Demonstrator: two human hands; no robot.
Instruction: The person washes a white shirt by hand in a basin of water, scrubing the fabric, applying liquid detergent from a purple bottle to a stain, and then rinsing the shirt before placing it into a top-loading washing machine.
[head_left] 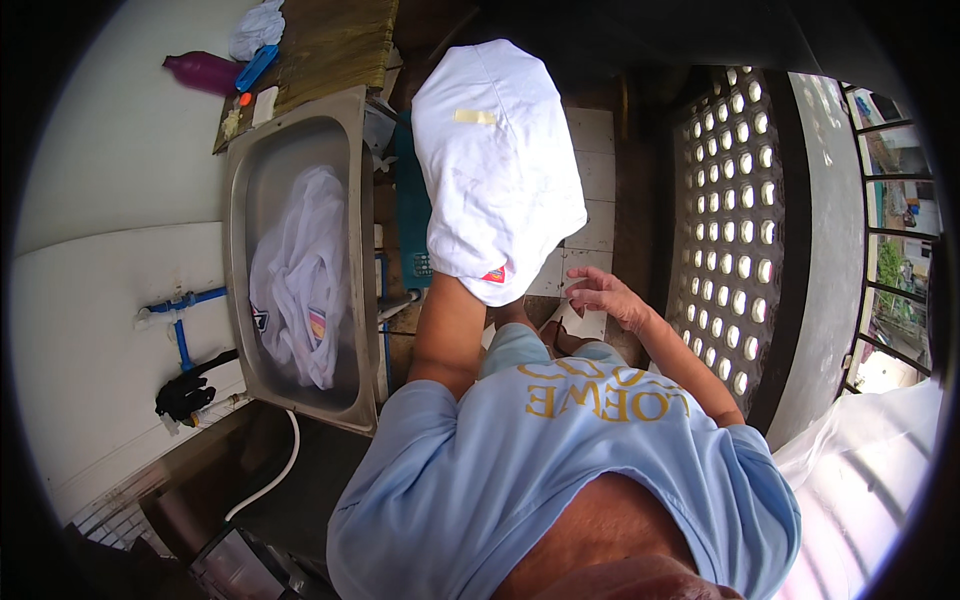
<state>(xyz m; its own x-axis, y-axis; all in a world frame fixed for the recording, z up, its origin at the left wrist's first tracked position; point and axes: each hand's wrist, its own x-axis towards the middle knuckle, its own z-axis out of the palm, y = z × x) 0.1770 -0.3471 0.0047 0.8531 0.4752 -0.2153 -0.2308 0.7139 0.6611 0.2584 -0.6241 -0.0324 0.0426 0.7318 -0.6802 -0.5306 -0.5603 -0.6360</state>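
A white garment (500,150) hangs in front of me, with my left forearm (450,335) reaching up inside it. It carries a pale yellow strip near the top and a small red label near its lower edge. The cloth hides my left hand, so its fingers do not show. To the right of the cloth and apart from it, my right hand (608,298) is held up with its fingers spread and nothing in them. On my left, a heap of wet-looking white clothing (300,270) lies in a steel sink (237,250).
Beyond the sink is a wooden board (335,45) with a purple bottle (200,72), a blue brush-like item (257,66) and crumpled white cloth (257,28) beside it. Blue pipes (185,303) run along the left wall. A perforated block wall (735,220) stands at right.
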